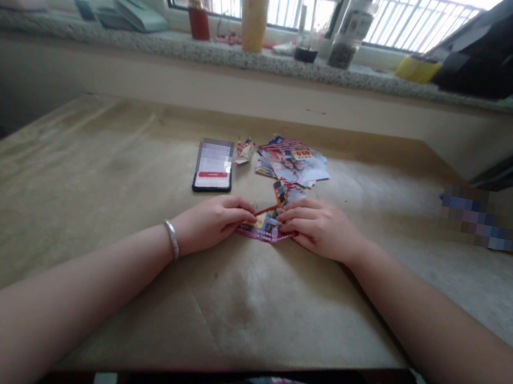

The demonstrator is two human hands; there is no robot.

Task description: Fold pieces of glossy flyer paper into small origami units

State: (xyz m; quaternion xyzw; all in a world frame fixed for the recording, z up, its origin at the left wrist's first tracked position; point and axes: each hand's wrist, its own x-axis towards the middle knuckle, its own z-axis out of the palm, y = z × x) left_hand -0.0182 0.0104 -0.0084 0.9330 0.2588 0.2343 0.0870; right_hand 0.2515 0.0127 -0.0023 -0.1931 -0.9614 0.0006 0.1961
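Note:
A colourful printed sheet of paper lies on the table between my hands, with part of it folded over so a pale side and a red edge show. My left hand holds its left side with thumb and fingers together, and a silver bangle circles that wrist. On the right side, my right hand presses its fingers onto the paper and grips it, covering that part. Just beyond stands a fanned pile of printed leaflets. A small folded paper piece sits left of the pile.
A phone with a blurred screen lies left of the papers on the beige table. At the far right is a blurred flat packet. Bottles, including a yellow one, and a red container line the granite windowsill.

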